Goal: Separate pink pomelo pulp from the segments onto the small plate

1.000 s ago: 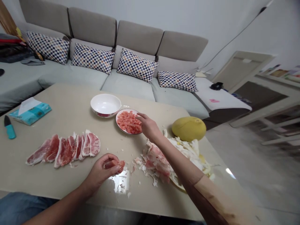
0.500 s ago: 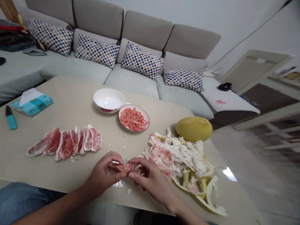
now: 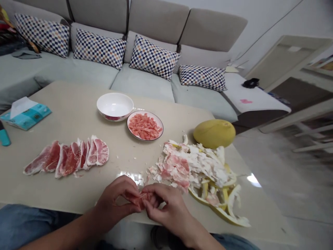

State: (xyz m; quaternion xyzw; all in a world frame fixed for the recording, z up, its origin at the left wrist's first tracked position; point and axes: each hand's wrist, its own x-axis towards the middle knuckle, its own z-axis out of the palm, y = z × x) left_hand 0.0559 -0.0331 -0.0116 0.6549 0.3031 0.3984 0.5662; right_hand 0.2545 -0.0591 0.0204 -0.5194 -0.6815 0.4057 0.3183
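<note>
Between my two hands, near the table's front edge, is a pink pomelo segment (image 3: 142,200). My left hand (image 3: 117,197) pinches its left end between thumb and fingers. On the other end, the thumb and fingertips of my right hand (image 3: 166,203) are closed. The fingers partly cover the segment. To the left lies a row of pomelo segments (image 3: 70,157) with white membrane on them. Ahead, a dark-rimmed plate (image 3: 161,130) holds pink pomelo pulp (image 3: 144,126). A heap of white pith and torn membrane (image 3: 200,166) lies right of my hands, with yellow rind (image 3: 229,219) beside it.
A white bowl (image 3: 115,107) stands behind the plate. The whole yellow pomelo (image 3: 214,133) sits at the table's right edge. At far left are a tissue pack (image 3: 30,115) and a teal-handled knife (image 3: 4,136), partly out of frame. Beyond the table runs a sofa (image 3: 145,85).
The view has shifted, so the table's things sit a little higher and further left. Both hands have come closer together and lower, still holding the pomelo segment, which shows less between the fingers.
</note>
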